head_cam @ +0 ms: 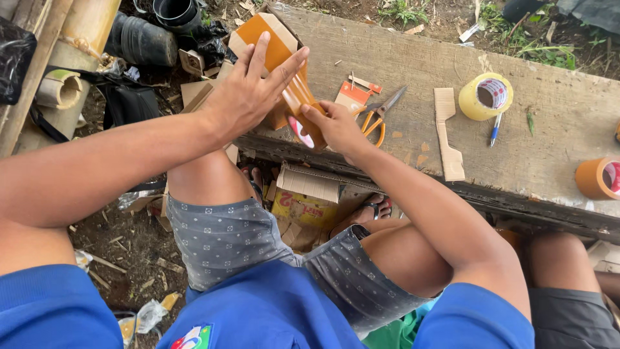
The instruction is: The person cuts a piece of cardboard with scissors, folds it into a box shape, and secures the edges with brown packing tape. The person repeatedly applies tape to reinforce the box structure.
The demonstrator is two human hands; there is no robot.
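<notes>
Both hands (248,97) (336,126) over half-hidden orange tape-wrapped cardboard piece (274,48)

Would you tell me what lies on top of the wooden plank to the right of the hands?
On the wooden plank lie orange-handled scissors, a cardboard strip, a yellowish tape roll, a pen and an orange tape roll. The hands and cardboard piece cover the plank's left end.

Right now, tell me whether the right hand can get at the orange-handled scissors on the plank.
Probably yes. The scissors lie bare on the wooden plank just beside the right hand, nothing between. But that hand grips a tape roll against the cardboard piece, so it must let go first.
</notes>
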